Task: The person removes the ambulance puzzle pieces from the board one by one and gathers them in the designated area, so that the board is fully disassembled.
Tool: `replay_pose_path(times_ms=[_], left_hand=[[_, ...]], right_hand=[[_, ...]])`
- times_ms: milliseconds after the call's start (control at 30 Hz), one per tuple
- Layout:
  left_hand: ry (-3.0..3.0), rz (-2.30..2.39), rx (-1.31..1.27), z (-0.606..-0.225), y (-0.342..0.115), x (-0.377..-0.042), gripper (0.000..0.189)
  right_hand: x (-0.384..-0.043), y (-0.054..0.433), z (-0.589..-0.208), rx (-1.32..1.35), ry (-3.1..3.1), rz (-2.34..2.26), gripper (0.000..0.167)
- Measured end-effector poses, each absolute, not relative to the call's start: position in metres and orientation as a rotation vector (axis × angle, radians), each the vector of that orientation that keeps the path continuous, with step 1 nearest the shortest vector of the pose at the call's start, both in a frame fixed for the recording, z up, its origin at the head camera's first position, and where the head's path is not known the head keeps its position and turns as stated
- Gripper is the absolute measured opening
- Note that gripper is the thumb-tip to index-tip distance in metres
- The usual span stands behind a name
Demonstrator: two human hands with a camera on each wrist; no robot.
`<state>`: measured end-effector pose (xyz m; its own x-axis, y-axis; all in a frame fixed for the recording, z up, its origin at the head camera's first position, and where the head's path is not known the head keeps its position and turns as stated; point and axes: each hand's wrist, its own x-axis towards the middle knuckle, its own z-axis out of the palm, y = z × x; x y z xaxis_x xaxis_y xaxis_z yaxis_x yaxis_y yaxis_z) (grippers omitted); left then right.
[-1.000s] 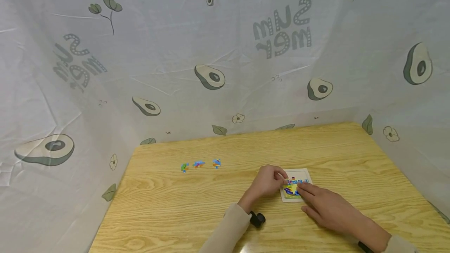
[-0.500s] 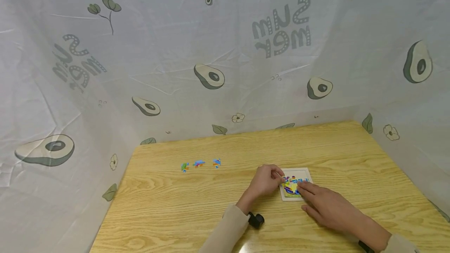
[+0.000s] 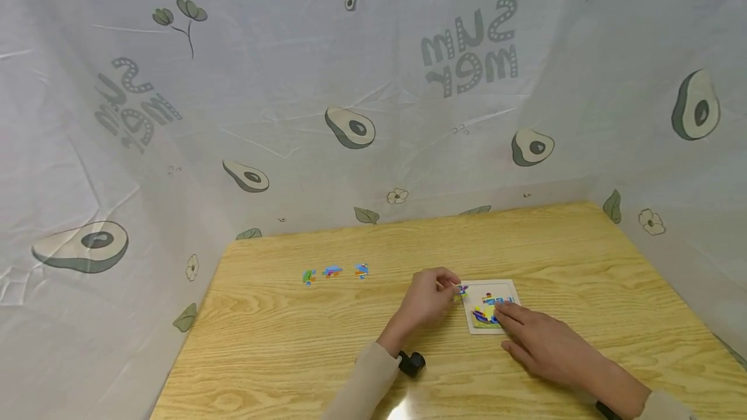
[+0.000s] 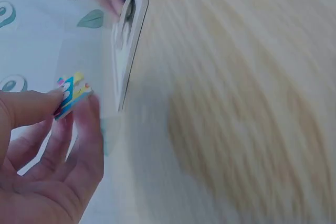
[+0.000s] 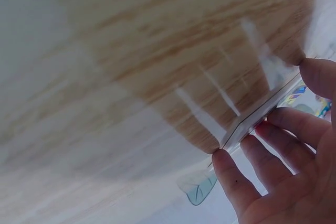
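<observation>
In the head view, my left hand is at the left edge of a square white puzzle board. Between thumb and fingers it pinches a small jigsaw piece, blue, yellow and white in the left wrist view, lifted off the table. Several joined pieces lie in the lower part of the board, showing yellow, blue and green. My right hand rests with extended fingers on the board's right side and covers part of the picture. In the right wrist view, its fingertips touch around the board's edge.
Three loose jigsaw pieces, a green one, a blue and pink one and a blue and orange one, lie farther left on the wooden table. A printed curtain hangs behind and at the sides.
My left hand has drawn back to the left with the jigsaw piece, away from the pieces in the board, baring more of the board's left side. The right hand has stayed in place.
</observation>
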<state>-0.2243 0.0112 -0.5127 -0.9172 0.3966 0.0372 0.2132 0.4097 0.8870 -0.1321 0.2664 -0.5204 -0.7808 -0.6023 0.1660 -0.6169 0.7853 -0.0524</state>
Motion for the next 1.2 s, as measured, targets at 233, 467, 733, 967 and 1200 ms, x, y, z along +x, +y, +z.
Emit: replay_pose_path(times_ms=[233,467,733,967,1200], left_hand=[[2.338,1.640,0.473,-0.508,-0.029,-0.230,0.016],[2.230,1.622,0.461,-0.505,-0.088,-0.221,0.025],[2.241,1.674,0.330,-0.516,-0.146,-0.216,0.034],[2.256,1.743,0.115,-0.517,-0.189,-0.210,0.030],[2.323,1.694,0.059,-0.512,-0.228,-0.204,0.038]], right_hand=[[-0.132,0.267,-0.522,0.982,-2.837,0.155,0.053],[-0.129,0.264,-0.523,0.972,-2.873,0.175,0.054],[-0.129,0.264,-0.521,0.942,-2.881,0.153,0.053],[-0.128,0.264,-0.523,0.925,-2.884,0.156,0.054],[-0.129,0.264,-0.524,0.922,-2.874,0.154,0.053]])
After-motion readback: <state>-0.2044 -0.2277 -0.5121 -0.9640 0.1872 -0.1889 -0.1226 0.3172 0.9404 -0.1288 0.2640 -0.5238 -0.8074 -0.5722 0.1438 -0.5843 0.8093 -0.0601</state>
